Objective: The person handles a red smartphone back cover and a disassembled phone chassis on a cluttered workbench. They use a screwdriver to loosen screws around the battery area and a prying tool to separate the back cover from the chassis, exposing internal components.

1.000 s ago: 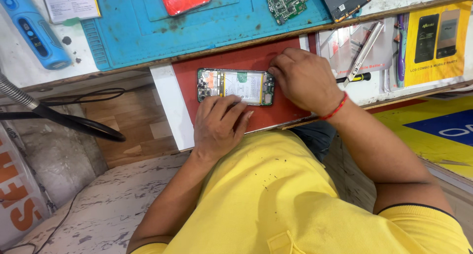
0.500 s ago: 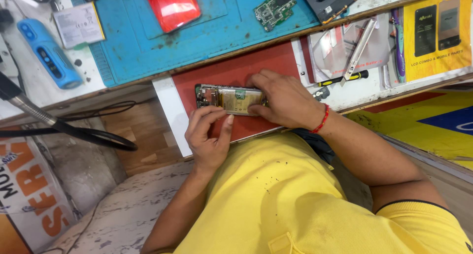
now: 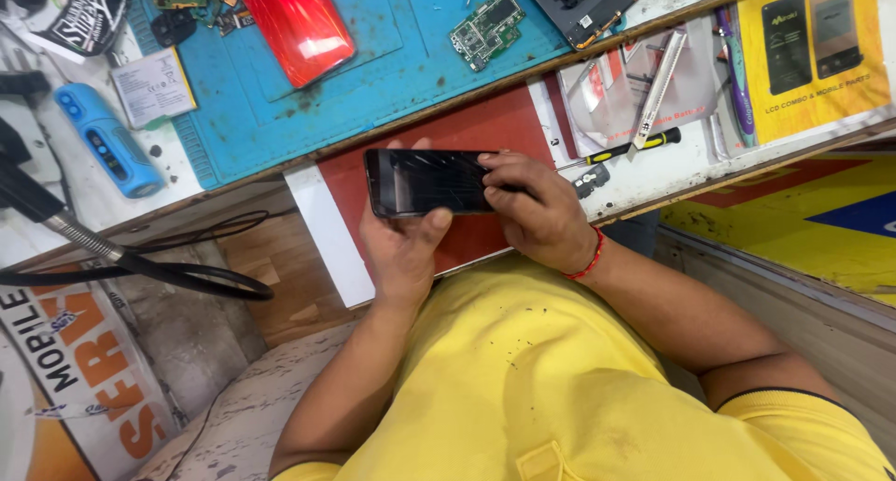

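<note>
A black smartphone [image 3: 425,181] with a cracked dark screen faces up, lifted just above a red pad [image 3: 485,131] on a pulled-out white shelf. My left hand [image 3: 403,248] cradles it from below, thumb on its lower edge and fingertips over its far edge. My right hand [image 3: 532,206] grips its right end, fingers curled over the screen; a red thread band circles that wrist.
A blue work mat [image 3: 373,70] carries a red back cover [image 3: 299,24], a green circuit board [image 3: 487,26] and a black phone frame [image 3: 583,0]. A yellow-handled screwdriver [image 3: 621,148] and silver tweezers [image 3: 658,89] lie right of the pad. A blue cylindrical device [image 3: 107,143] and black cable [image 3: 168,276] are left.
The phone has been turned over: its open back with internal parts showed before, its cracked screen shows now. Both hands lifted it off the red pad.
</note>
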